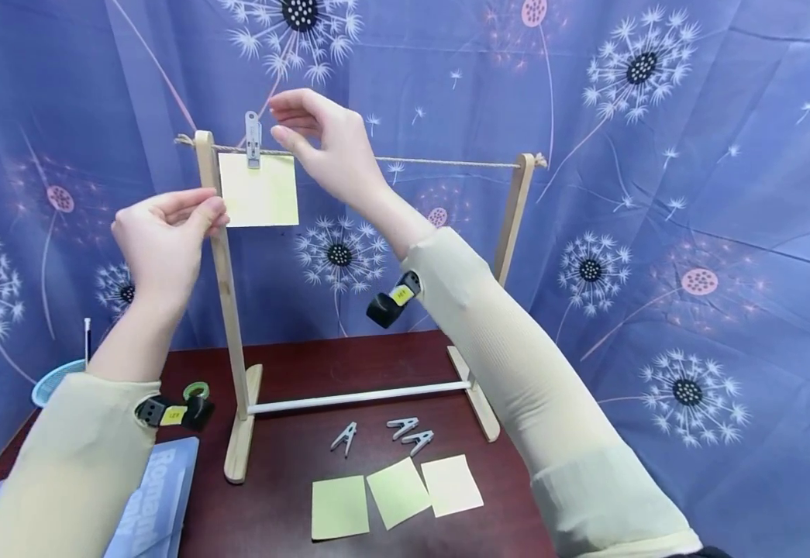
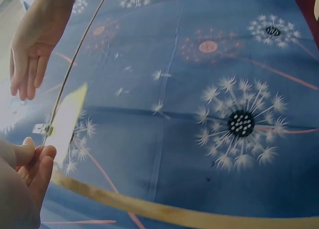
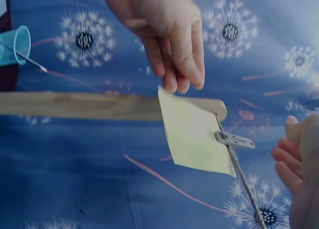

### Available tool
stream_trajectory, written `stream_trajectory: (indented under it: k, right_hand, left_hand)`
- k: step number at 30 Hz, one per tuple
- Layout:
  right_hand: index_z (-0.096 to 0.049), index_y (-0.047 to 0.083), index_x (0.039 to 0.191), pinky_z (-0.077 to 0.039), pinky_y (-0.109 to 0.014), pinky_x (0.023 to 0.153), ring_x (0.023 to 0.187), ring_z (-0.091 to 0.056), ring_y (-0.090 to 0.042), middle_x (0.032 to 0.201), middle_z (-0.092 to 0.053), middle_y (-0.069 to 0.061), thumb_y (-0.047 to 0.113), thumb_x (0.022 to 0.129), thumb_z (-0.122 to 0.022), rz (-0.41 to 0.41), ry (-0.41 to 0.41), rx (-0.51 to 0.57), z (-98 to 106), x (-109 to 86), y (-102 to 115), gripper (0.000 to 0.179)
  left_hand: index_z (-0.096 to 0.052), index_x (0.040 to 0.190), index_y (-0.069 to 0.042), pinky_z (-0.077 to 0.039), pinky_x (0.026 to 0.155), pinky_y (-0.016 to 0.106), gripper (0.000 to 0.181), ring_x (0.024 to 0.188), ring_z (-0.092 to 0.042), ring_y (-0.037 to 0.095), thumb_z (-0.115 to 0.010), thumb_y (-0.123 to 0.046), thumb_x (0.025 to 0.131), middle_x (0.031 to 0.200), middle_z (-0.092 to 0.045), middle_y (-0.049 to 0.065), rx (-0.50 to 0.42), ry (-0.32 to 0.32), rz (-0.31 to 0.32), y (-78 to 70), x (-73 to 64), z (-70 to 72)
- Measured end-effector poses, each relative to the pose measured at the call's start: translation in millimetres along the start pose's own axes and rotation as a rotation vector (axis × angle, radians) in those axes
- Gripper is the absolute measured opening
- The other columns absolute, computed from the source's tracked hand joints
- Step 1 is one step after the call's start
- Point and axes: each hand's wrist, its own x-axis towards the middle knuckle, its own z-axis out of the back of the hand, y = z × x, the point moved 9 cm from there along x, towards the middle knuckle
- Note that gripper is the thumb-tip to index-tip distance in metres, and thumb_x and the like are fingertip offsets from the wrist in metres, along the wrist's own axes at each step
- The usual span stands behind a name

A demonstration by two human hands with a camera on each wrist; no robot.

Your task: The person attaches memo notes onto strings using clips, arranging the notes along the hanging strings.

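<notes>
One yellow note (image 1: pixel 258 201) hangs in a clip (image 1: pixel 253 141); left hand (image 1: pixel 167 244), gripping nothing, is at its eight o'clock, right hand (image 1: pixel 333 147) (also empty, fingers bent) at two o'clock.

The hanging note (image 1: pixel 260 198) is matt paper; the line (image 1: pixel 446 162), rough twisted cord; the posts (image 1: pixel 229 310), smooth wood; the backdrop (image 1: pixel 405 85), creased cloth.

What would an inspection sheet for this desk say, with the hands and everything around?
Surface: dark red table.
Job's things: yellow note hangs from the rope by a clip; three spare clips and three loose notes lie below.
Clutter: green tape roll, blue basket, blue printed item.
Hands: left hand by the note's edge, contact unclear; right hand beside the clip, apart.
Cables: nothing seen.
Surroundings: blue dandelion-patterned curtain.
</notes>
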Motion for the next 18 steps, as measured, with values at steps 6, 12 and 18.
stream_trajectory:
  k: [6,12,18]
  right_hand:
    - [-0.064,-0.009,0.111,-0.051,-0.017,0.091,0.102,-0.067,-0.02,0.11,-0.07,-0.019,0.001,0.093,-0.064,0.109,-0.067,0.062,4.7,-40.7,8.6,0.021]
    - [-0.065,-0.01,0.104,-0.054,-0.02,0.085,0.091,-0.07,-0.024,0.101,-0.071,-0.021,-0.001,0.09,-0.065,0.161,-0.073,0.074,-6.4,-91.1,-1.3,0.016]
    - [-0.066,-0.006,0.102,-0.054,-0.019,0.083,0.086,-0.071,-0.022,0.098,-0.073,-0.018,0.001,0.089,-0.067,0.101,0.04,0.053,-38.0,-149.1,-33.7,0.015]
  left_hand:
    - [-0.075,0.104,0.002,-0.053,0.065,0.009,0.026,0.065,-0.067,-0.006,-0.076,-0.016,0.085,0.074,-0.07,-0.02,0.017,0.041,-0.065,11.1,-31.4,-8.2]
    - [-0.075,0.102,0.002,-0.053,0.062,0.01,0.021,0.067,-0.066,-0.008,-0.074,-0.012,0.088,0.07,-0.064,-0.031,0.036,0.16,-0.062,34.1,-69.7,-21.5]
    - [-0.076,0.1,0.0,-0.052,0.06,0.011,0.016,0.064,-0.065,-0.007,-0.074,-0.009,0.087,0.071,-0.069,-0.021,0.087,0.205,0.009,76.4,-107.0,-21.9]
